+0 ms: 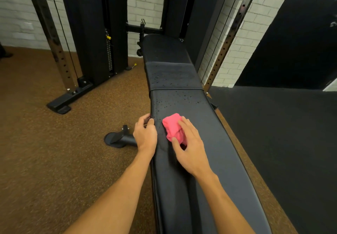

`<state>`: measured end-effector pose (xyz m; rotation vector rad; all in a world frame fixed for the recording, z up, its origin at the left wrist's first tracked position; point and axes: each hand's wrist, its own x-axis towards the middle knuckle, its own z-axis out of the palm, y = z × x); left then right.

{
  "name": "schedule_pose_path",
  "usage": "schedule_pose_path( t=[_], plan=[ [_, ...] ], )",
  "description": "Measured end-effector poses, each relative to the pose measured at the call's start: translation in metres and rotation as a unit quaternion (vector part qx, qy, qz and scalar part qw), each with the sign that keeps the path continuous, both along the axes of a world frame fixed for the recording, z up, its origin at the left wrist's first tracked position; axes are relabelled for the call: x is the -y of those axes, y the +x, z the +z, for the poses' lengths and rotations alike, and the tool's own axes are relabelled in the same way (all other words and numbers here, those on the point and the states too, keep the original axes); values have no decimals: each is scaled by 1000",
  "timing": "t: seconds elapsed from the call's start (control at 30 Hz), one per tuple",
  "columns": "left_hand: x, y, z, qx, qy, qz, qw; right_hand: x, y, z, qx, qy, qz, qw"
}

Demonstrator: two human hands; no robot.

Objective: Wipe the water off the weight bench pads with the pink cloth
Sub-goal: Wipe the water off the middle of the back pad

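A long black weight bench pad (209, 142) runs from the bottom of the view toward the far wall. Water drops (178, 99) speckle its middle stretch and the fabric band (171, 75) across it. A crumpled pink cloth (172, 126) lies on the pad, and my right hand (189, 144) presses down on it, fingers over its near half and thumb at its left side. My left hand (145, 133) grips the left edge of the pad beside the cloth, fingers curled over the rim.
A black bench foot (120, 139) sticks out on the brown floor at the left. A black cable machine (87, 42) with a weight stack stands at the back left, a perforated upright (231, 37) at the back right. Dark matting (282, 133) covers the floor at the right.
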<state>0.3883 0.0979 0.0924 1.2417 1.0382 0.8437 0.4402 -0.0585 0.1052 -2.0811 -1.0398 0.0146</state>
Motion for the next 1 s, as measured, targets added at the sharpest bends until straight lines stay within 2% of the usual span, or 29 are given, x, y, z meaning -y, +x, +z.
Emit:
schedule_pose_path(
  t=[0.13,0.27,0.57,0.67,0.73,0.83,0.9,1.0],
  plan=[
    [4,-22,6,33,-22,-15,999,1,-6,-6,5,31,-32,999],
    [13,-33,14,68,52,-19,996,-25,-6,0,34,31,-18,999],
    [13,-42,18,8,126,-38,991,-3,-3,4,2,2,46,999],
    [21,-42,23,18,172,-29,985,2,-2,8,-39,7,87,995],
    [23,-39,21,-17,223,-54,973,5,2,10,-80,28,93,992],
    [21,-36,13,-52,271,-35,960,10,17,8,-99,98,1,990],
    [21,-33,9,-50,282,-8,958,5,29,2,-78,116,-81,987],
    [19,-17,7,-62,293,24,954,-14,41,-6,-22,126,-143,981]
  ],
)
